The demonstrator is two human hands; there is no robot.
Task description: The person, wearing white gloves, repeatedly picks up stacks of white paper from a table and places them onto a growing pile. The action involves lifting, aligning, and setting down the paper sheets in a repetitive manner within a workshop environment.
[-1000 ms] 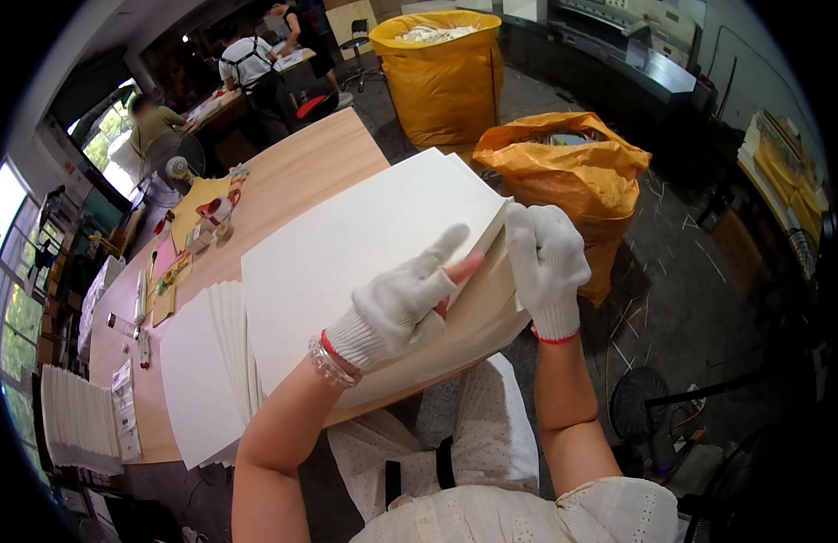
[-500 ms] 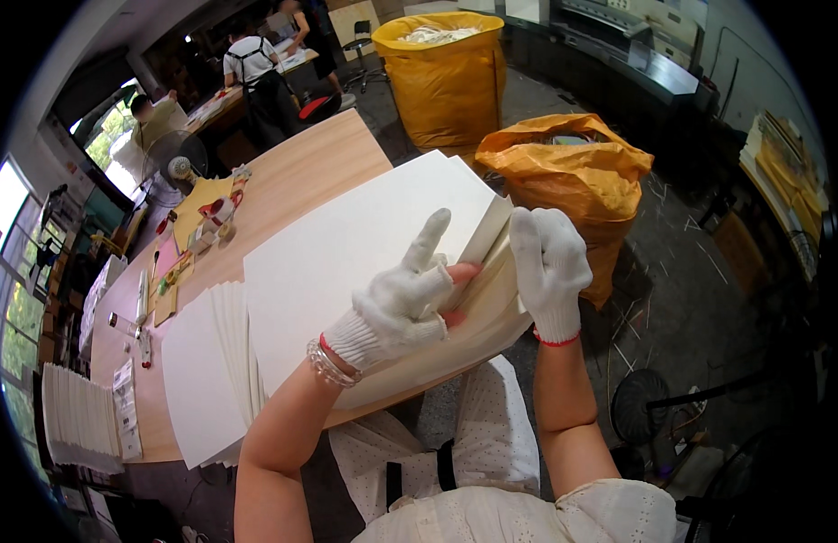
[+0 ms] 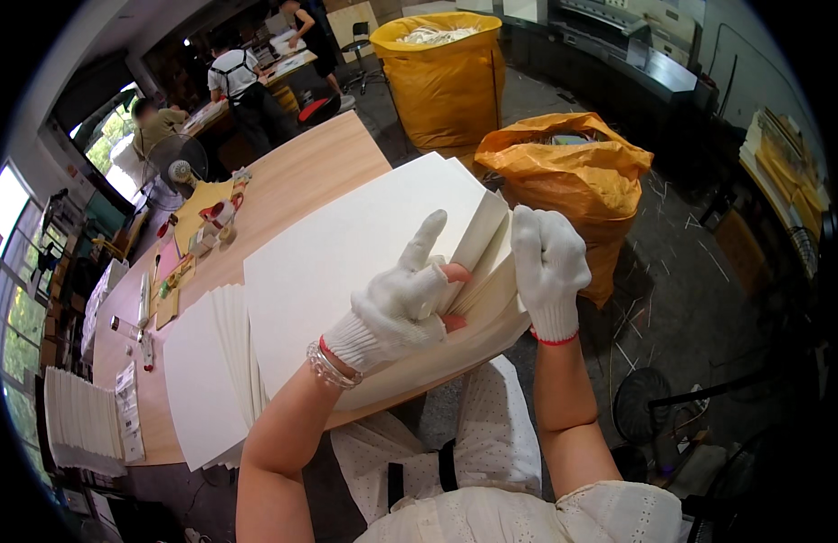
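Observation:
A thick stack of large white paper sheets (image 3: 346,244) lies on the wooden table in front of me. Its right-hand edges are bent up and fanned into layers. My left hand (image 3: 401,303), in a white knit glove with two bare fingertips, rests on the stack. One gloved finger points away from me, while the bare tips sit apart at the fanned edges. My right hand (image 3: 550,262), gloved too, is closed at the right edge of the sheets and grips them; its fingertips are partly hidden. A beaded bracelet (image 3: 330,366) circles my left wrist.
More fanned white sheets (image 3: 197,371) lie to the left, with another paper pile (image 3: 79,416) beyond. Small tools and a red-and-white cup (image 3: 221,213) sit on the table (image 3: 337,149). Two orange sacks (image 3: 441,86) stand beyond the right edge. Paper strips litter the floor. Several people work at the back.
The fanned edges have spread a little wider near my left fingertips. Both hands have barely moved. At the back, the people have shifted slightly.

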